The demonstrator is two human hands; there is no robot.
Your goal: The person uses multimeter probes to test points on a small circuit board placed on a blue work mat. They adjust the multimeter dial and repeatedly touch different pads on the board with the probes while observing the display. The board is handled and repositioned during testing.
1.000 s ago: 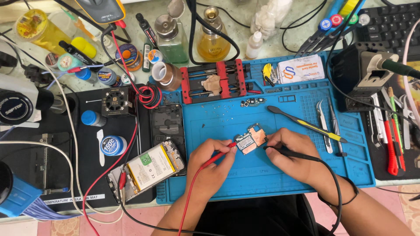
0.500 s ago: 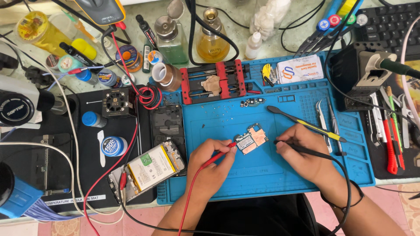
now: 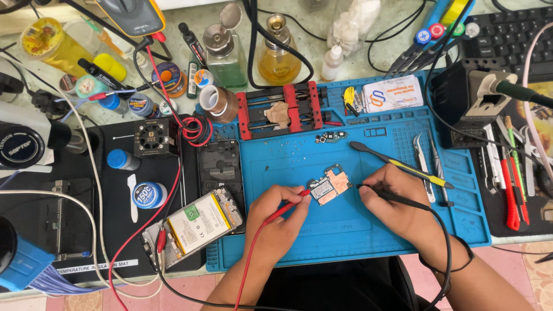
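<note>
Small circuit board (image 3: pixel 329 186) flat on blue mat (image 3: pixel 368 224), between both hands, long axis tilted up to the right. Left hand (image 3: pixel 279 216) closed around red probe (image 3: pixel 286 206), tip touching left board edge. Right hand (image 3: pixel 400 201) closed around black probe (image 3: pixel 377 190), tip just beside right edge.

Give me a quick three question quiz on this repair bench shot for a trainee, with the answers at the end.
1. True or false: the left hand holds the black probe.
2. What lies between the two probe tips on the blue mat?
A. a battery
B. a circuit board
C. tweezers
3. Fill in: the opened phone lies to the ____ of the left hand.

Key:
1. False. It holds the red probe; the right hand holds the black probe.
2. B, the circuit board.
3. left
</note>
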